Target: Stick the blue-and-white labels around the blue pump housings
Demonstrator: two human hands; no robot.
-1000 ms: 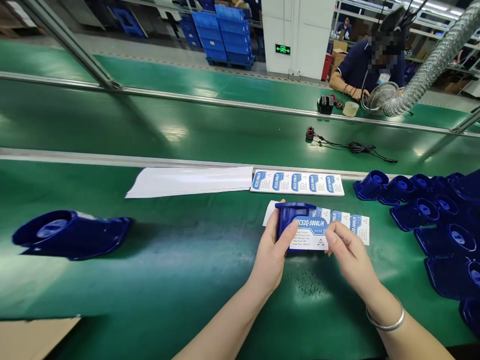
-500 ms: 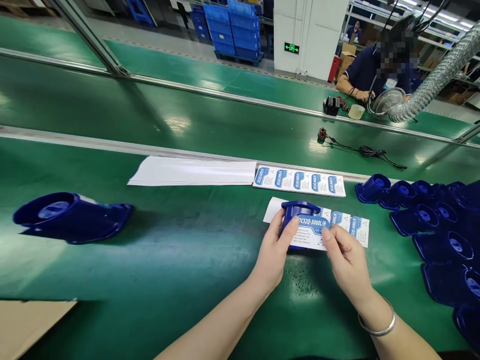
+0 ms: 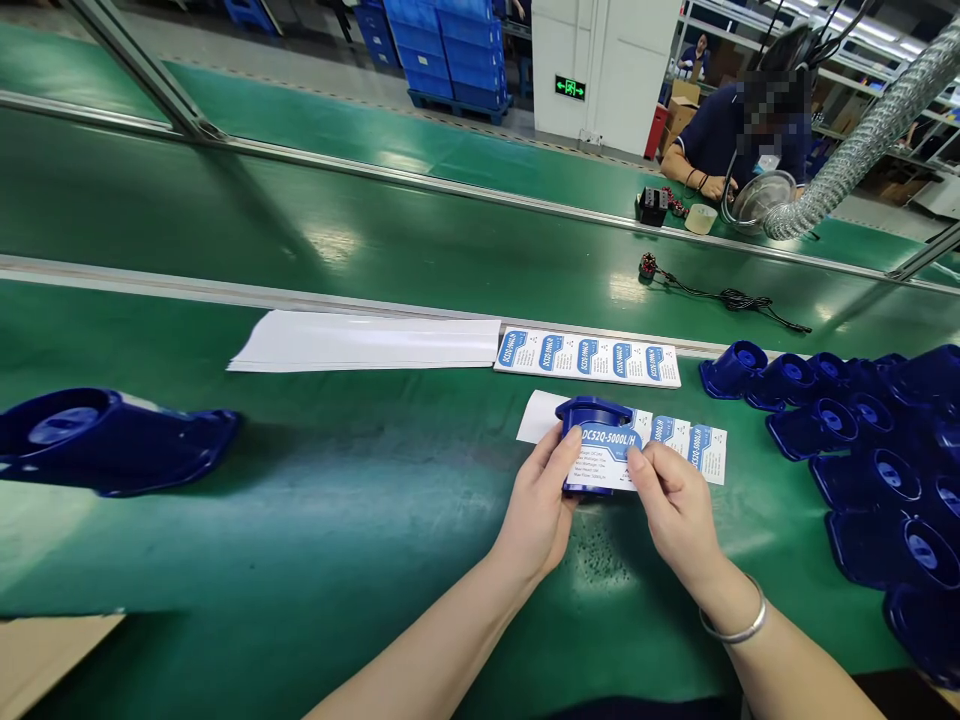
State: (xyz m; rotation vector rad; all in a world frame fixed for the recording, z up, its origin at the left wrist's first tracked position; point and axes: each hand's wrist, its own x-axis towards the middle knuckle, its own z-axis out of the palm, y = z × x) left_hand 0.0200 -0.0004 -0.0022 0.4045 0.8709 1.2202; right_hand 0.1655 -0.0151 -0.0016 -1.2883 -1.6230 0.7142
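A dark blue plastic pump housing (image 3: 592, 412) stands on the green bench, gripped at its left side by my left hand (image 3: 538, 503). A white and blue label (image 3: 606, 455) marked "DC52Q-5000L/H" lies across its front. My right hand (image 3: 673, 505) presses the label's right part with thumb and fingertips. Under and behind the housing lies a partly used label sheet (image 3: 686, 445).
A full label sheet (image 3: 589, 357) and blank white backing sheets (image 3: 367, 341) lie further back. Several blue housings (image 3: 862, 440) crowd the right. One blue housing (image 3: 105, 440) lies on its side at left. A coil with a black cable (image 3: 712, 294) rests on the conveyor; another person (image 3: 739, 125) works beyond it.
My right hand has slid left across the label, flattening it onto the housing. The view has shifted slightly; the left hand keeps its grip.
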